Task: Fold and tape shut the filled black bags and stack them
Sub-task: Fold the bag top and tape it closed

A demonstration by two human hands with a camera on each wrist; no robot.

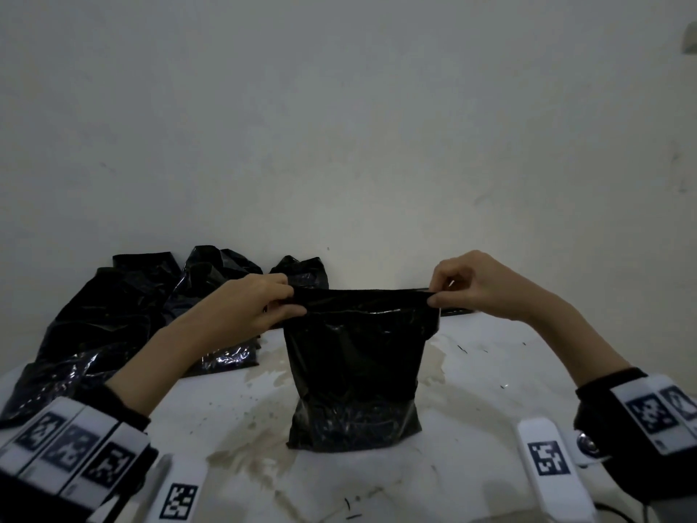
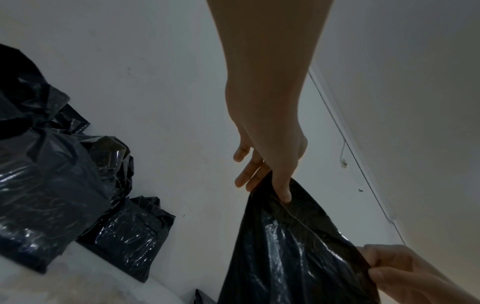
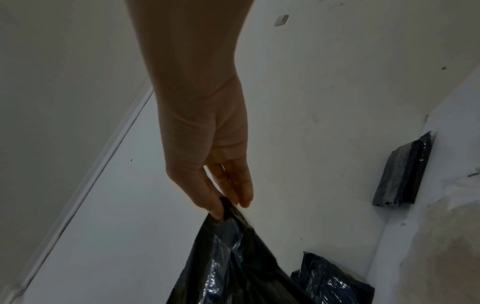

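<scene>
both hands, the left hand (image 1: 260, 303) and right hand (image 1: 471, 285), pinch the top corners of the filled black bag (image 1: 354, 375) standing mid-bench, stretching its mouth flat, likely to fold it. more black bags (image 1: 113, 315) slump at the stained white bench's (image 1: 490, 371) back left, against a bare wall (image 1: 339, 126).

Ahead of me stands a plain pale wall (image 1: 339, 126), scuffed and faintly marked, in dim, greyish light. Below it my view takes in a white surface (image 1: 490, 371) blotched with brownish stains and small dark specks. A small fitting (image 1: 689, 39) sits high on the wall at the right edge.
</scene>
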